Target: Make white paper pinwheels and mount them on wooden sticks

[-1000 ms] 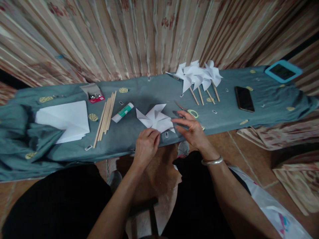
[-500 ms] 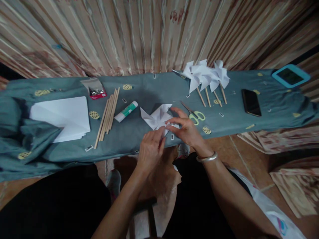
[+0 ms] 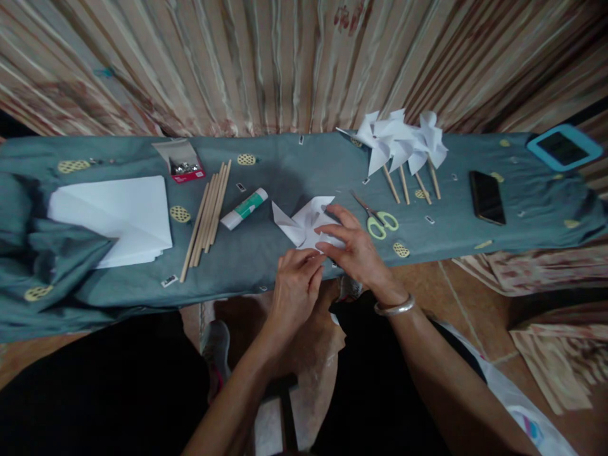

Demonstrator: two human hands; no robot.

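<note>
A white paper pinwheel [image 3: 308,218] lies near the front edge of the cloth-covered table, its left and upper blades standing up. At its lower edge, the curled fingers of my left hand [image 3: 295,282] press together on the paper. My right hand [image 3: 354,248] comes from the right, its thumb and fingers bent round the pinwheel's right blade. Both sets of fingertips nearly meet, covering the paper's lower right part. Just right of my right hand are scissors with green handles [image 3: 380,223]. A glue stick [image 3: 244,209] lies left of the pinwheel.
Several wooden sticks [image 3: 206,221] lie beside an open box of metal pins [image 3: 186,166]. A stack of white paper [image 3: 118,215] is at left, partly under bunched cloth. Several pinwheels on sticks [image 3: 398,142] lie at the back, with a phone [image 3: 487,197] and a blue-framed device [image 3: 564,147] farther right.
My left hand has slid slightly down and right along the pinwheel's lower edge. My right hand stays on the right blade. The whole view has shifted a little.
</note>
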